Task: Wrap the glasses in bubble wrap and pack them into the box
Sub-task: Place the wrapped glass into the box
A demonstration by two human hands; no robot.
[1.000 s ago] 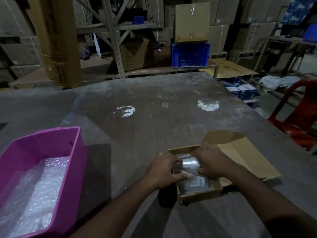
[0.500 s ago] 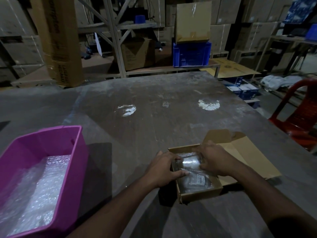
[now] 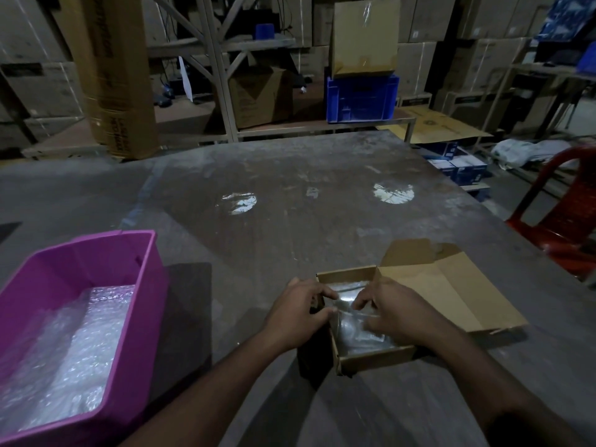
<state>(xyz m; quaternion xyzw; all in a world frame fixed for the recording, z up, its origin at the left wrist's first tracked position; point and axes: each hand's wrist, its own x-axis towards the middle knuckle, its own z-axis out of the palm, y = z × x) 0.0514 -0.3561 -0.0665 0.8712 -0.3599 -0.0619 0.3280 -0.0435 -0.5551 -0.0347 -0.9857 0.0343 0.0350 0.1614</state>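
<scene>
Both hands (image 3: pixel 300 314) now press wrapped glasses (image 3: pixel 358 330) into box (image 3: pixel 374 358).

Dim overall, colours muted, grain in dark areas. Two bright round glare patches on desk (image 3: pixel 290 227), reflecting light from overhead. Soft dark shadow right of pink bin (image 3: pixel 80 285), another just beside left wall of box (image 3: pixel 374 358). Shiny glints on bubble wrap (image 3: pixel 74 359) in bin and on wrapped contents of box. Wide-angle bending at edges: shelf posts and cartons lean. Background shelves murky, low in detail. Forearms near lower edge dark, slightly soft.
</scene>
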